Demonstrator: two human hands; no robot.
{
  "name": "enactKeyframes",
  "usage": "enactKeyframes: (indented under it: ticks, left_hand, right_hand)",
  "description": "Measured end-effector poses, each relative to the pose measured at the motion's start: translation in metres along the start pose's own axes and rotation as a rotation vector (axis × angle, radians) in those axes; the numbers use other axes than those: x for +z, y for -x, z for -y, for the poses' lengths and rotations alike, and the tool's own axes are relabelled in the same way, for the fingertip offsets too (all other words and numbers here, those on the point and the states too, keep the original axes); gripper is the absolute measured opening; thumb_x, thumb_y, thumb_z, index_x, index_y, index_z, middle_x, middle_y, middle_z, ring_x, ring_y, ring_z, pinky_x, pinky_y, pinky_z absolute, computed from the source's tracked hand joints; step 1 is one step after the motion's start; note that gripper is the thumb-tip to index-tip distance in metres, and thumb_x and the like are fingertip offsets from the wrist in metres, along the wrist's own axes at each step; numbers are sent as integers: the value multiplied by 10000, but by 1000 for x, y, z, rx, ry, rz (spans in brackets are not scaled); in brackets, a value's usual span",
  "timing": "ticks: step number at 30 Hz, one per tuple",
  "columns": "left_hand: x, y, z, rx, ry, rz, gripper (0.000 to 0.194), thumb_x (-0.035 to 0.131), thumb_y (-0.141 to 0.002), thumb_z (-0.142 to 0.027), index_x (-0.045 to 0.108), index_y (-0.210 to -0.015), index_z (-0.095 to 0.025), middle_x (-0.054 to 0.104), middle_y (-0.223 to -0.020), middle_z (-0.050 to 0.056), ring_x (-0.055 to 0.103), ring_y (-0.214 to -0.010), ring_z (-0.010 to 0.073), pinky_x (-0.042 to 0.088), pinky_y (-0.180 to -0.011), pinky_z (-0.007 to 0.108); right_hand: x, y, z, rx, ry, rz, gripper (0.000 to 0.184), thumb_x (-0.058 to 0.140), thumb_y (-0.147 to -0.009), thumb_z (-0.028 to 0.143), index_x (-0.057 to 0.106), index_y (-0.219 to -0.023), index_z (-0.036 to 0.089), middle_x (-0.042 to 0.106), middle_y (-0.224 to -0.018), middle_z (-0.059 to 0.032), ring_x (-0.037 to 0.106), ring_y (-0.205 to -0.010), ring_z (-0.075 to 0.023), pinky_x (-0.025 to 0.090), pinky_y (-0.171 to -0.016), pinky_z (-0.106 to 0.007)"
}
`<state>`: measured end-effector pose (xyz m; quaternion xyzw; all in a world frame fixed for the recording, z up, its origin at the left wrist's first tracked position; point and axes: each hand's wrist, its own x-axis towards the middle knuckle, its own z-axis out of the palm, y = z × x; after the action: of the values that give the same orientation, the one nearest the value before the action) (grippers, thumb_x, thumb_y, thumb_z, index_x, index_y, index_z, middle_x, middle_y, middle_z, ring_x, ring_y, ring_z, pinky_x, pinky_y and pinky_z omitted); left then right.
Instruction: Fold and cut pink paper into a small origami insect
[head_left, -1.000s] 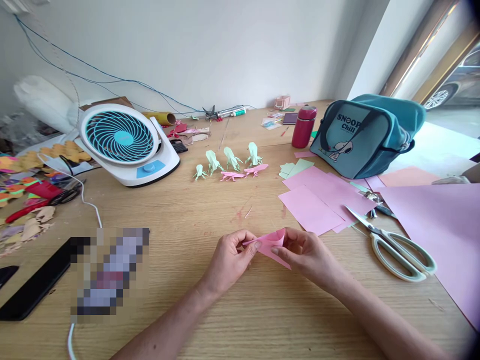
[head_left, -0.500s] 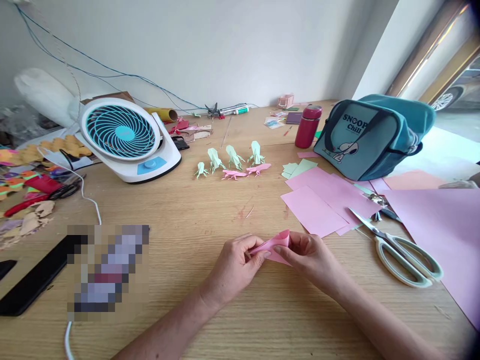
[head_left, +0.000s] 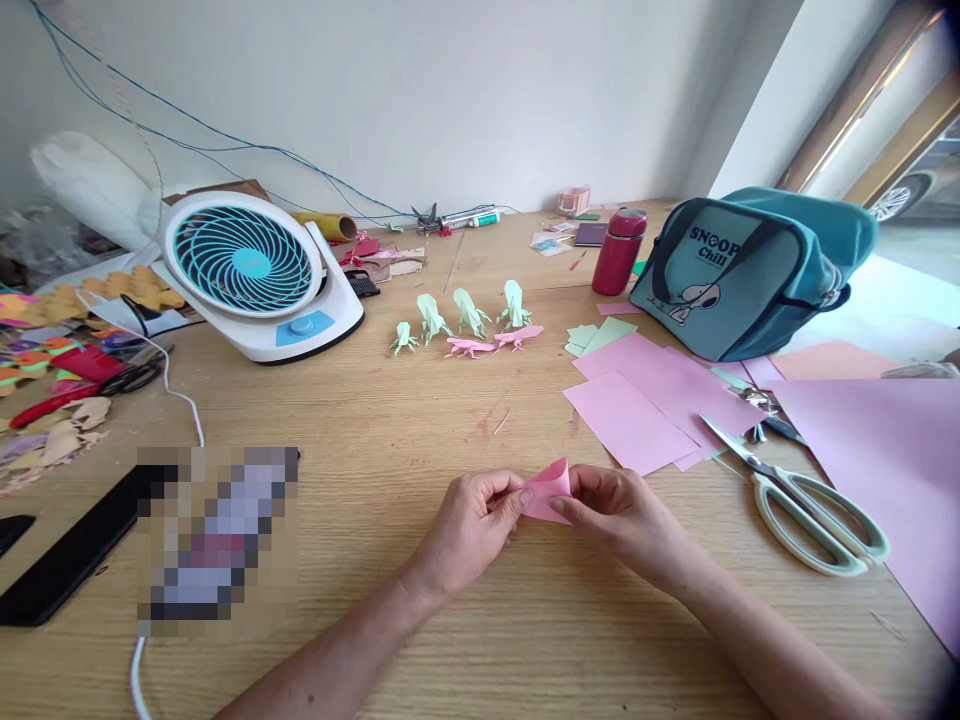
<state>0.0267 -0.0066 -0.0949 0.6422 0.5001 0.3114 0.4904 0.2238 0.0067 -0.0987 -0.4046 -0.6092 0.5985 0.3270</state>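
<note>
A small piece of pink paper, bent over with a curled upper edge, is held between my two hands above the wooden table. My left hand pinches its left end between thumb and fingers. On the other side, the thumb and fingers of my right hand close on the right edge. Beyond the hands stand several pale green folded paper figures and two pink ones. Pink paper sheets lie just past my right hand.
White-handled scissors lie to the right, beside a large pink sheet. A teal bag and a red bottle stand behind. At left are a fan, a blurred-out flat object, a black slab and paper scraps.
My left fingers have shifted on the pink paper, and its right side now shows more openly as a curled fold. My right hand has drawn slightly toward the paper's edge.
</note>
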Motion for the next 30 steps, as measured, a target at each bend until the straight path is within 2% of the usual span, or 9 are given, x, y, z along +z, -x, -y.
enactKeyframes:
  ticks: [3,7,12,19,24,27,30]
  left_hand:
    - [1,1,-2,85,-128,-43,291,509,-963,-350,615,-776,-154,514,-653,-20,461,-598,105,362,-562,219]
    - [2,2,-3,192,-245,-49,196,527,-962,-307,649,-918,-160,615,-788,13,517,-704,128,405,-655,240]
    - [2,1,-3,235,-278,-28,246,454,-1000,-292,638,-911,-155,617,-785,21,531,-714,136,408,-685,258]
    - [4,1,-1,248,-316,-60,263,427,-1011,-264,558,-805,-164,551,-711,-14,479,-646,114,365,-616,239]
    - [3,1,-2,243,-304,14,215,404,-1020,-255,591,-953,-173,636,-839,16,562,-747,133,421,-696,257]
    - [2,0,-5,236,-341,49,236,394,-1016,-246,566,-870,-174,623,-802,13,559,-722,136,421,-669,258]
    - [2,1,-6,234,-372,74,219,386,-1004,-217,550,-863,-182,612,-787,10,554,-704,140,419,-648,257]
  right_hand:
    - [2,0,-2,3,40,-32,261,590,-904,380,652,-791,153,611,-736,-15,493,-676,-138,361,-605,-245]
    - [6,1,-3,0,119,-35,316,578,-908,415,630,-753,144,560,-689,-6,450,-648,-131,334,-580,-248]
    - [7,1,-2,5,150,-19,390,580,-905,481,589,-699,150,413,-615,35,331,-582,-106,250,-525,-252]
    - [6,1,1,-19,119,-34,472,588,-885,558,633,-638,158,518,-602,13,443,-599,-130,319,-529,-241]
    - [6,0,-3,-12,73,-75,375,641,-866,513,661,-728,165,576,-653,11,483,-623,-129,355,-556,-235]
    - [7,-1,-5,-25,8,-64,322,650,-871,475,662,-788,164,617,-734,-6,506,-679,-132,377,-603,-234]
    - [8,-1,-5,-5,0,-68,358,658,-859,493,627,-734,159,574,-694,4,454,-636,-116,340,-562,-231]
